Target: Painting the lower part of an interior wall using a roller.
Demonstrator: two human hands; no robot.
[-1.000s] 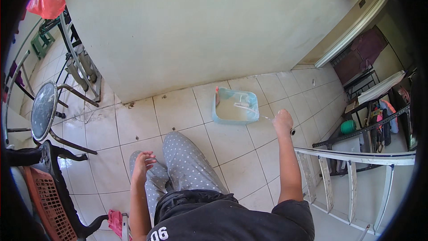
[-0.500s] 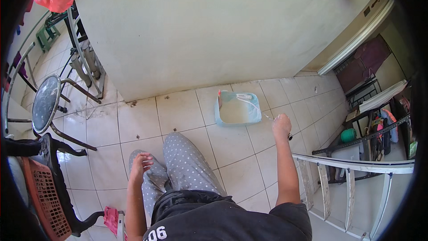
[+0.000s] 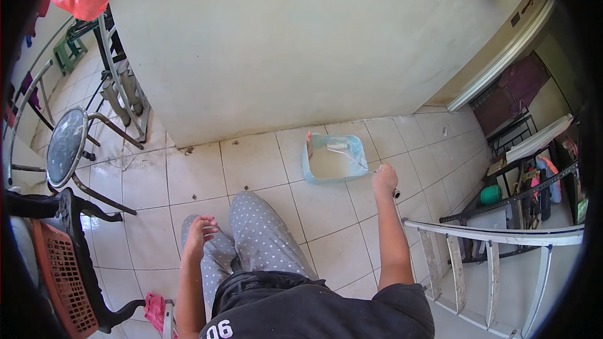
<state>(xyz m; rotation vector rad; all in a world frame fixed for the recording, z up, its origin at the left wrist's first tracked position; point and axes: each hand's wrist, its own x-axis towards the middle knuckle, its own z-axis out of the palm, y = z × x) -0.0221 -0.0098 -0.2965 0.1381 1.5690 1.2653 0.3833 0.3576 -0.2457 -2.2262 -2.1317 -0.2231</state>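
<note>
Paint tray (image 3: 334, 158) on floor near wall, white paint inside. Right hand (image 3: 384, 178) beside tray, grip closed on roller handle (image 3: 352, 157), roller resting in tray. Left hand (image 3: 200, 231) on knee, fingers loose, empty. Judged: loading stage, wall above tray unpainted.

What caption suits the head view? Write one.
Right hand holds a roller handle over a paint tray; left hand rests on knee.

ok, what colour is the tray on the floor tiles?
Light blue tray, pale whitish inside; only the head view shows it.
</note>
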